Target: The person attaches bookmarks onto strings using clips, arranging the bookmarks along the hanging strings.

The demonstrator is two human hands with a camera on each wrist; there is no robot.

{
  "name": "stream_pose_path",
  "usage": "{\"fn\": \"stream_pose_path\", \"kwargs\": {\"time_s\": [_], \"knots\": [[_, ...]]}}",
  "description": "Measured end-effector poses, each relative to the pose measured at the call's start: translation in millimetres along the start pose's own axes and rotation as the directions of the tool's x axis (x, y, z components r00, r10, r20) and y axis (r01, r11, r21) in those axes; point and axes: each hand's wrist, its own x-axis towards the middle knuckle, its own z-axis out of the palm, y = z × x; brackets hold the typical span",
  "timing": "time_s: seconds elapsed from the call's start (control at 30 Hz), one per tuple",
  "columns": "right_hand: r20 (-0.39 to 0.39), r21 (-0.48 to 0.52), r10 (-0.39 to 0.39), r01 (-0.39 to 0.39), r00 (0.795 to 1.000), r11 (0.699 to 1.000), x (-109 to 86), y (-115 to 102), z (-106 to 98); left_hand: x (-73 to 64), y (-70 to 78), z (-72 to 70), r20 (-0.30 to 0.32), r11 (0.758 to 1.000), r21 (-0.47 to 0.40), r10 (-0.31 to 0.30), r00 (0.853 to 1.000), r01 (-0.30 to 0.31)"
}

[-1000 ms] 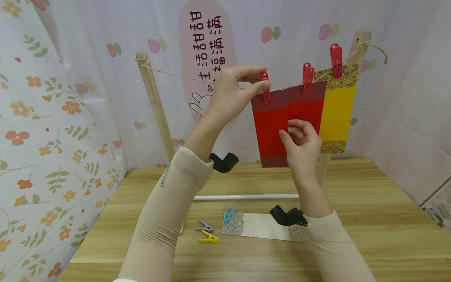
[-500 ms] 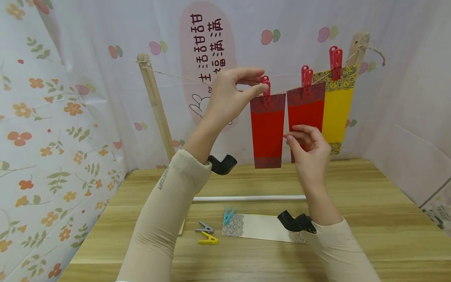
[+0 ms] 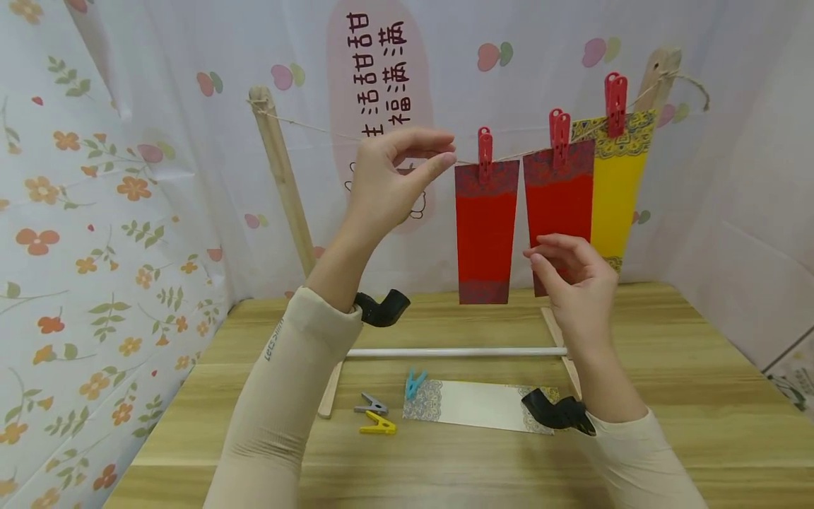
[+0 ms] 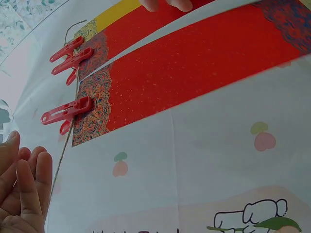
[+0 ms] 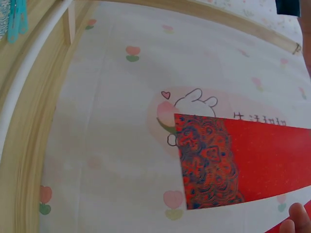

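Two red paper strips with dark patterned ends hang from a twine line. The left red strip (image 3: 485, 226) is clipped by a red clothespin (image 3: 485, 152), the other red strip (image 3: 559, 194) by a second red clothespin (image 3: 559, 138). A yellow strip (image 3: 620, 184) hangs farthest right under a third red clothespin (image 3: 615, 106). My left hand (image 3: 394, 177) is just left of the first clothespin, fingers loosely bent and holding nothing; a gap shows in the left wrist view. My right hand (image 3: 579, 283) is in front of the second red strip's lower part, thumb and fingers apart.
On the wooden table (image 3: 470, 474) lie a cream patterned strip (image 3: 483, 405), a blue clothespin (image 3: 415, 384), a grey clothespin (image 3: 371, 404) and a yellow clothespin (image 3: 379, 424). A white rod (image 3: 451, 352) crosses behind them. Wooden posts (image 3: 280, 177) carry the twine.
My left hand has let go of the first red clothespin and moved left. My right hand has released the left red strip's edge and drawn right and down. The two red strips now hang apart.
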Motion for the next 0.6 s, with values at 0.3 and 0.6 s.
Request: {"fn": "stream_pose_path", "kwargs": {"time_s": [0.3, 0.6], "knots": [[0.061, -0.231, 0.045, -0.030, 0.997, 0.973, -12.4, 1.6, -13.4, -35.0, -18.4, -8.7, 0.009, 0.999, 0.023, -0.031, 0.999, 0.031], [0.153, -0.378, 0.116, -0.050, 0.981, 0.924, -22.0, 12.8, -22.3, -76.4, -50.9, -19.3, 0.023, 0.987, 0.041, -0.158, 0.987, 0.157]]}}
